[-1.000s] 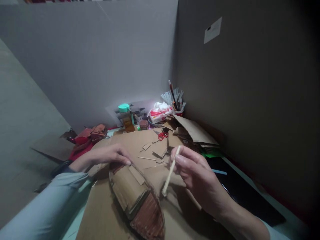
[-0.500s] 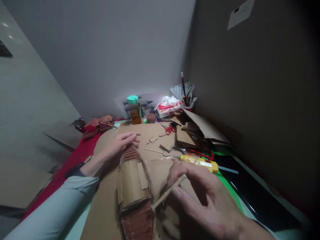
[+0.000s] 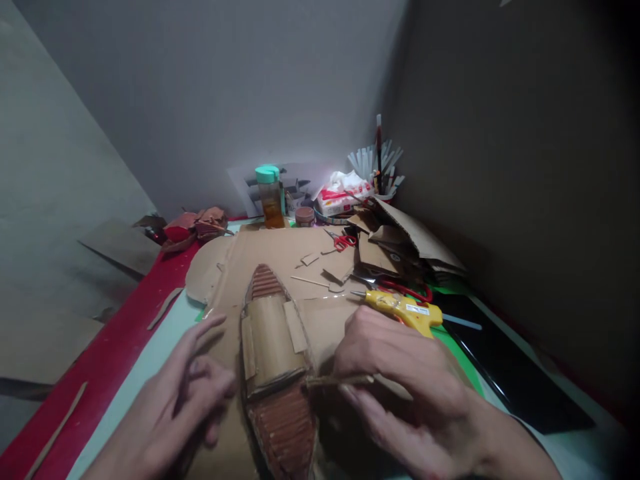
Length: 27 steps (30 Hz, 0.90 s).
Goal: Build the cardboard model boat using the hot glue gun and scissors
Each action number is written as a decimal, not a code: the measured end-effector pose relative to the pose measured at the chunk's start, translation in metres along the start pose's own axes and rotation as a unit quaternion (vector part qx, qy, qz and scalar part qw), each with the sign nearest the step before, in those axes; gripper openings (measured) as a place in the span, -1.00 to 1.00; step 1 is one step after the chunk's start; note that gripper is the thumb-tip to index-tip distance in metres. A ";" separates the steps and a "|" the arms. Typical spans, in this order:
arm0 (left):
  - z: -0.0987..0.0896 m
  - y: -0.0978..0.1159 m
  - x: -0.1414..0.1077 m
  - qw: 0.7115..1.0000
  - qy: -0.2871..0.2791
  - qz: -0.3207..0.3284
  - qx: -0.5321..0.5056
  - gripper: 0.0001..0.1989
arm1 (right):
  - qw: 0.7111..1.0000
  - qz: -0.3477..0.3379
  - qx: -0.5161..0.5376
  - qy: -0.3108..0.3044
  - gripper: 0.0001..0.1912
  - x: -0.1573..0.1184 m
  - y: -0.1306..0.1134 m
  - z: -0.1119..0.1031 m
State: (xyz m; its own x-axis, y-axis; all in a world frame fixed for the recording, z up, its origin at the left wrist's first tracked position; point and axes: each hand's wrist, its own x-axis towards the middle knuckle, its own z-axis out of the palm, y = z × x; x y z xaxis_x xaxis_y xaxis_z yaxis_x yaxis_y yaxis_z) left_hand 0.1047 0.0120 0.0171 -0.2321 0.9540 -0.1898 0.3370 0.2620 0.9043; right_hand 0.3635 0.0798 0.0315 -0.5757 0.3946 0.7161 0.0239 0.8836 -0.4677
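Observation:
A cardboard model boat (image 3: 273, 340) with reddish-brown ribbed ends and a curved tan cover lies on a cardboard sheet (image 3: 270, 243). My right hand (image 3: 400, 387), at the boat's right side, pinches a thin cardboard strip (image 3: 330, 381) between thumb and fingers; the strip's left end meets the boat's right edge. To the left of the boat, my left hand (image 3: 185, 393) is raised with its index finger stretched out and the others loosely bent, holding nothing.
A yellow glue gun (image 3: 405, 308) lies beyond my right hand, beside a black flat panel (image 3: 510, 367). Red scissors (image 3: 344, 241), cardboard scraps (image 3: 380, 253), a teal-lidded bottle (image 3: 270, 197) and a tissue pack (image 3: 345, 193) are farther back.
My left hand has let go of the boat's far end and come back toward me on its left. The strip in my right hand has turned from slanted to nearly level.

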 end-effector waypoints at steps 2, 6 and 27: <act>0.012 -0.002 -0.013 0.997 -0.019 -0.061 -0.042 -0.14 | 1.000 -0.006 -0.013 -0.014 -0.85 -0.001 0.001 0.000; 0.029 0.003 -0.018 0.995 -0.006 -0.077 -0.067 -0.02 | 0.999 -0.015 -0.033 -0.032 -0.83 -0.002 0.003 0.000; 0.039 0.003 -0.008 0.975 -0.009 -0.112 -0.190 0.09 | 0.989 0.108 -0.046 -0.093 -0.82 -0.004 0.000 -0.001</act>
State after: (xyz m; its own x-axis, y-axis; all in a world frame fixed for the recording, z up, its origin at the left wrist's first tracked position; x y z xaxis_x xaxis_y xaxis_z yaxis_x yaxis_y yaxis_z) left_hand 0.1433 0.0108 0.0063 -0.2434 0.8826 -0.4022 -0.0840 0.3939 0.9153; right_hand 0.3665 0.0788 0.0288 -0.6889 0.5315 0.4928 0.2325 0.8060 -0.5444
